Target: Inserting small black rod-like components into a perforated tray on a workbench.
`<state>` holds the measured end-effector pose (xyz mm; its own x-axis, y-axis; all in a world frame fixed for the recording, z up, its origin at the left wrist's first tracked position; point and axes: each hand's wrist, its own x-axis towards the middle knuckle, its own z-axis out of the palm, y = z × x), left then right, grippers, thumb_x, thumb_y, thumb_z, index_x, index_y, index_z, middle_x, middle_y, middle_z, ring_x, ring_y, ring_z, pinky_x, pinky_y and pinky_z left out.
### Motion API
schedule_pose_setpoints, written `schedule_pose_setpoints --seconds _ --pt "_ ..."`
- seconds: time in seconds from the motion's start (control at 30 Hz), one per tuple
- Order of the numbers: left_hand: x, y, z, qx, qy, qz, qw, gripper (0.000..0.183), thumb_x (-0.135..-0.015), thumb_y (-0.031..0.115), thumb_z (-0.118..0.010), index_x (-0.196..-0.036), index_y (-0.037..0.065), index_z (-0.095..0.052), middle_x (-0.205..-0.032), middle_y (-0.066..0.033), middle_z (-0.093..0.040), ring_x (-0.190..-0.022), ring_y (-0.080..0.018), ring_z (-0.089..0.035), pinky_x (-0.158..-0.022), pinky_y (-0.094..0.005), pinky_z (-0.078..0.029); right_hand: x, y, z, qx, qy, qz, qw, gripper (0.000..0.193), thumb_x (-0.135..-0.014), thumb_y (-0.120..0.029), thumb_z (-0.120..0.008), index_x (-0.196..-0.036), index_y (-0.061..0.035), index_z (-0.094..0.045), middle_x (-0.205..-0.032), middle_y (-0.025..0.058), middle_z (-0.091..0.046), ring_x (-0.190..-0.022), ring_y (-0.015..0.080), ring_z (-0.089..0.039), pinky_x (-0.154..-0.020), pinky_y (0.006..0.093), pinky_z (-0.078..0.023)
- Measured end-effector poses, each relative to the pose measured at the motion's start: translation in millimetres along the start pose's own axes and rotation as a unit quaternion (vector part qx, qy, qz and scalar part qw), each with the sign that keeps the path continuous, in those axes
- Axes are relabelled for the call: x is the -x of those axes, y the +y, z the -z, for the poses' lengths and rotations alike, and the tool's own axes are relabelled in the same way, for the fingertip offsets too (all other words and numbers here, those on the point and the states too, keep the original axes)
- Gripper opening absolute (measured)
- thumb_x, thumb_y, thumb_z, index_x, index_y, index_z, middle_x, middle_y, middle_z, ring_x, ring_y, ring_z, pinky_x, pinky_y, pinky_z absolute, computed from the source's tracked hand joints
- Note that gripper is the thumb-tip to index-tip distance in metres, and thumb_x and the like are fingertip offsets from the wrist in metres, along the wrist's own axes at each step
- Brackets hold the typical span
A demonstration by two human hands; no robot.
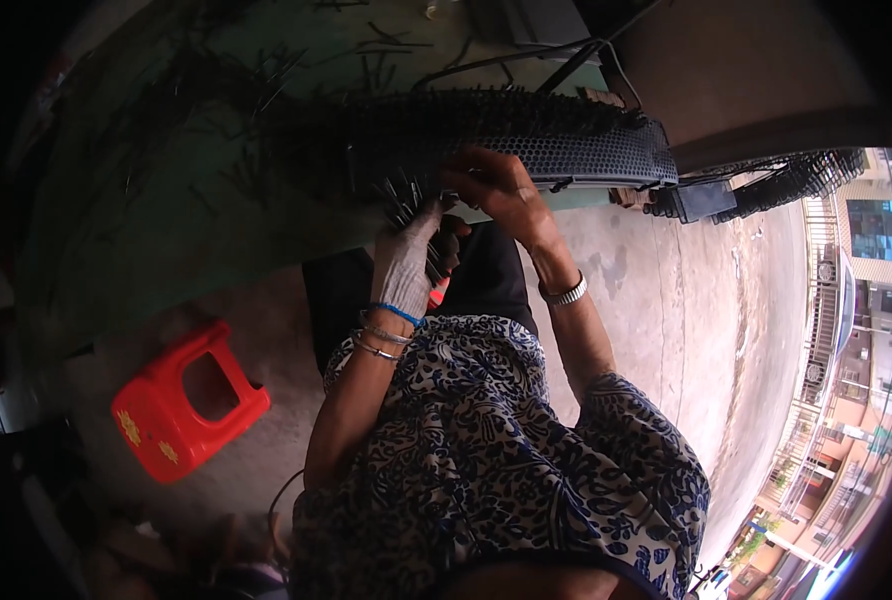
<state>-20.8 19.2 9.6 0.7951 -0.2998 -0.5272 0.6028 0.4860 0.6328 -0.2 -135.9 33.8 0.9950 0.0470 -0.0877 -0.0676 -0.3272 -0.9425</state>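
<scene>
My left hand (406, 250), in a pale knitted glove, is closed around a bunch of thin dark rods (403, 203) that stick out past its fingers. Just to the right, my bare right hand (501, 188) has its fingers curled together, and whatever they may hold is too small and dark to make out. Both hands are at the near edge of a long black perforated panel (586, 153), which lies on a green table (266, 245). A dark row of bristle-like pieces (526, 108) runs along the panel's far side.
Loose dark rods (281, 80) lie scattered over the table's left and far parts. A red plastic stool (181, 425) stands on the concrete floor to the left. Dark cables (526, 55) run behind the panel. Another black rack-like piece (796, 185) sits at the right.
</scene>
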Motion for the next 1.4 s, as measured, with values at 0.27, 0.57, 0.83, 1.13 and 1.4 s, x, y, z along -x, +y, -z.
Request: schedule_pose_setpoints --seconds 0.27,0.57,0.83,1.13,1.4 --pt "-0.4 6.4 -2.0 -0.003 -0.003 -0.010 1.000 0.024 -0.091 0.027 -0.064 -0.095 0.003 -0.064 -0.078 -0.0092 -0.070 -0.051 -0.0125 -0.061 -0.041 -0.0221 -0.046 -2.1 -0.2 2.1 -0.067 -0.010 0.008 0.998 0.015 -0.089 -0.009 -0.063 -0.098 0.0023 -0.063 -0.083 0.0057 -0.067 -0.072 0.0124 -0.061 -0.064 0.0250 -0.048" --pt "-18.6 -2.0 7.1 0.067 0.025 0.060 0.996 0.030 -0.087 0.027 -0.069 -0.101 0.001 -0.063 -0.084 -0.0112 -0.071 -0.063 -0.0198 -0.069 -0.047 -0.0288 -0.055 -19.6 -6.2 7.0 0.168 0.292 0.181 0.924 0.008 -0.089 -0.004 -0.063 -0.095 -0.0005 -0.058 -0.080 0.0059 -0.068 -0.072 0.0091 -0.062 -0.065 0.0239 -0.048" --pt "-28.9 -11.7 14.6 0.119 0.055 0.100 0.986 0.022 -0.089 0.023 -0.067 -0.103 0.007 -0.065 -0.093 -0.0093 -0.068 -0.083 -0.0231 -0.067 -0.073 -0.0387 -0.058 -30.0 6.2 1.5 0.118 0.306 0.193 0.925 0.008 -0.088 -0.002 -0.064 -0.094 -0.0009 -0.059 -0.078 0.0064 -0.069 -0.072 0.0087 -0.064 -0.063 0.0230 -0.048" --pt "-16.4 -3.6 3.8 0.139 0.062 0.047 0.987 0.018 -0.088 0.021 -0.067 -0.098 0.007 -0.065 -0.081 -0.0058 -0.068 -0.067 -0.0168 -0.066 -0.056 -0.0297 -0.057 -33.3 0.8 5.2 0.178 0.279 0.223 0.917 0.007 -0.087 0.000 -0.062 -0.093 -0.0005 -0.059 -0.078 0.0078 -0.069 -0.070 0.0115 -0.067 -0.063 0.0236 -0.049" --pt "-7.7 1.2 -0.4 0.075 0.057 0.032 0.995 0.020 -0.088 0.023 -0.068 -0.082 0.004 -0.064 -0.065 -0.0055 -0.062 -0.048 -0.0145 -0.057 -0.038 -0.0279 -0.044 -31.5 0.6 5.5 0.178 0.261 0.234 0.920 0.007 -0.086 0.001 -0.063 -0.093 -0.0007 -0.061 -0.081 0.0085 -0.069 -0.075 0.0147 -0.069 -0.066 0.0255 -0.052"
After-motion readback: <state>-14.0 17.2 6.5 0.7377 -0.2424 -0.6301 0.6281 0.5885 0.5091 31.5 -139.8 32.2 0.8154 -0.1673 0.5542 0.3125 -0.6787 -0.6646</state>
